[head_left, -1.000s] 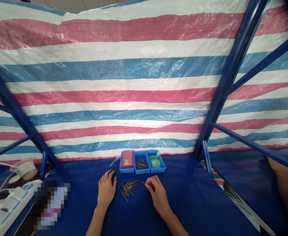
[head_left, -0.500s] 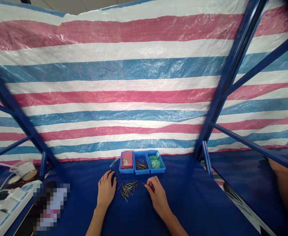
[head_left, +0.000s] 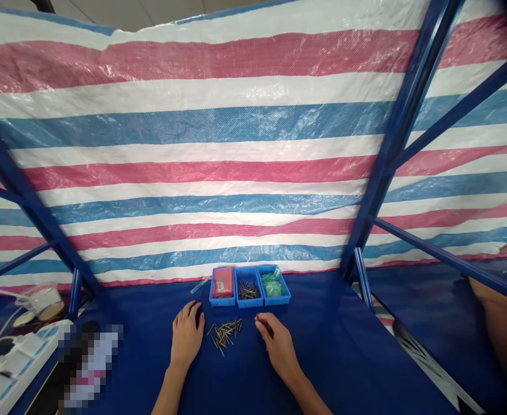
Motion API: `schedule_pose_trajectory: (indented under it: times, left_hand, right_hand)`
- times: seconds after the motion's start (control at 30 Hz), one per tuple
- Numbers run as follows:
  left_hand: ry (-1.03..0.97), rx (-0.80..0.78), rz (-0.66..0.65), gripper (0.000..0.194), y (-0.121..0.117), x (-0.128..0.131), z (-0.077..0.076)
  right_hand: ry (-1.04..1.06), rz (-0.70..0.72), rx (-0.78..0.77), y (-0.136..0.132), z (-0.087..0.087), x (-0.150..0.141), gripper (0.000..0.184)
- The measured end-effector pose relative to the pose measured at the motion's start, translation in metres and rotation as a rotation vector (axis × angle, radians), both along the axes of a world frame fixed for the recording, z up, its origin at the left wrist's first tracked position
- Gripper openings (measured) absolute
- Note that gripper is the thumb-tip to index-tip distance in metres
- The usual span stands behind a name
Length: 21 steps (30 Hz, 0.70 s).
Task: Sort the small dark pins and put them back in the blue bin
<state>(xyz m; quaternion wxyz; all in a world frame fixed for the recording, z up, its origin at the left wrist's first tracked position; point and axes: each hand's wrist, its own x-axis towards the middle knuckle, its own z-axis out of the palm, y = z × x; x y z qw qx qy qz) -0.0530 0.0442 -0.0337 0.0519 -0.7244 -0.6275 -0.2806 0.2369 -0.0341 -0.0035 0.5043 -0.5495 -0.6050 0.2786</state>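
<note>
My left hand [head_left: 187,331] lies flat on the blue table, fingers stretched out and holding nothing. Just to its right is a loose pile of thin brass-coloured screws [head_left: 226,335], pointing in various directions. On the other side of that pile, my right hand [head_left: 278,341] is closed in a pinch of thumb and forefinger. A small screw [head_left: 256,317] is between the fingertips, mostly hidden by them. Behind the pile stand three blue bins: a left bin [head_left: 222,302] with red packets, a middle bin [head_left: 250,302] with darker screws, and a right bin [head_left: 277,300] with green packets.
A small clear tube [head_left: 200,285] lies left of the bins. At far left are a white power strip [head_left: 22,360] with plugs and a plastic cup [head_left: 41,297]. Blue frame posts [head_left: 378,173] and a striped sheet [head_left: 218,173] stand behind. Another person's arm [head_left: 495,305] shows at far right.
The screw stuck out left of my right fingertips earlier; now it is mostly hidden as the fingers have shifted on it. My left hand and the pile stay put. The view has tilted slightly.
</note>
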Motion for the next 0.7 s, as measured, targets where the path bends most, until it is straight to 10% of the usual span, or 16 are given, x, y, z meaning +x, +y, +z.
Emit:
schedule_pose_trajectory:
  times: [0.7]
  left_hand:
    - [0.001, 0.01, 0.003, 0.037, 0.0004, -0.0008, -0.0018]
  right_hand:
    - [-0.185, 0.004, 0.119, -0.002, -0.0035, 0.0005, 0.03]
